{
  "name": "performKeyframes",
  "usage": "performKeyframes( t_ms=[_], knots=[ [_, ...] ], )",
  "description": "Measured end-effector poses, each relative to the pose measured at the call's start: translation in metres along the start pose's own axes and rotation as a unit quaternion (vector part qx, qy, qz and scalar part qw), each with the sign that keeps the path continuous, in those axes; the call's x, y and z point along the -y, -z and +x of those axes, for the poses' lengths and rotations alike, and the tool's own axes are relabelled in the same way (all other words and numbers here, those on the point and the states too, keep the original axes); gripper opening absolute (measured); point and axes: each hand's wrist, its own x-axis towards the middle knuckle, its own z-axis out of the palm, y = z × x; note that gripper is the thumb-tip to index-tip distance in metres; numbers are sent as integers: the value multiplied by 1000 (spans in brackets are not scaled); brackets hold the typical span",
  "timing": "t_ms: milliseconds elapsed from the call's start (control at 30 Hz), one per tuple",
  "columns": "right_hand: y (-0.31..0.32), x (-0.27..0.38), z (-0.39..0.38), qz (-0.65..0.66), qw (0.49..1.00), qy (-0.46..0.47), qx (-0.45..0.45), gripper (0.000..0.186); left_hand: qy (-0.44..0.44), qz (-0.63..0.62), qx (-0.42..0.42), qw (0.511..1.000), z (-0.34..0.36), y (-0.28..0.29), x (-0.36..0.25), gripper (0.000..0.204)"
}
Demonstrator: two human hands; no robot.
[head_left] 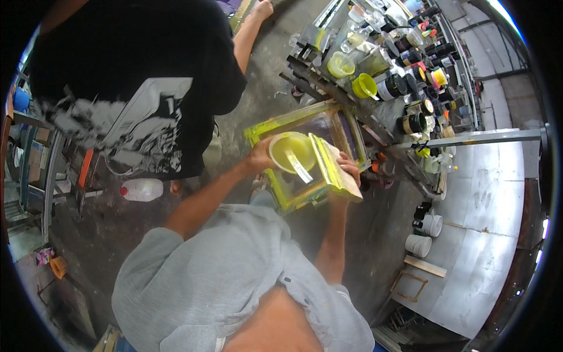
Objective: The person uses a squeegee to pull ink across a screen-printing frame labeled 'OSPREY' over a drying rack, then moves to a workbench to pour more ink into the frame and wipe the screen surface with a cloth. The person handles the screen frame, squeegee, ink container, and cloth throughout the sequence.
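My left hand point(260, 155) is wrapped round the side of a translucent tub point(280, 146) of pale yellow liquid, with a white stick point(302, 170) in it. My right hand point(349, 167) grips a squeegee point(334, 179) with a pale wooden handle and a yellow-stained edge. Under both lies a screen frame point(296, 110) smeared with yellow, with a clouded mesh; whether my fingers also hold the frame is hidden.
A co-worker point(129, 70) in black stands close at front left. A bench point(382, 123) crowded with pots and cups runs along the right, crossed by a metal bar point(498, 136). A plastic jug point(146, 189) and white buckets point(417, 246) sit on the concrete floor.
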Motion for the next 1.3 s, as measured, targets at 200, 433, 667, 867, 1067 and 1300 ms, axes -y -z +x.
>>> performKeyframes(
  t_ms=[200,433,667,867,1067,1300],
  knots=[
    [-9,-35,-10,3,999,-44,-3,32,58,11,-50,997,-12,-13,-10,85],
    [-18,-50,-34,58,968,-244,-27,27,8,39,-80,996,-32,-8,-4,76],
    [-15,-107,-82,-301,867,-376,128,40,30,33,-160,986,-51,32,17,81],
    [17,-146,-115,-383,825,-398,119,32,6,19,-208,978,-58,45,-5,68],
    [3,-136,-100,-390,769,-487,137,40,73,36,-280,956,-78,50,-10,73],
    [-42,-155,-66,-355,767,-500,190,43,58,26,-285,956,-81,51,-3,72]
  ],
)
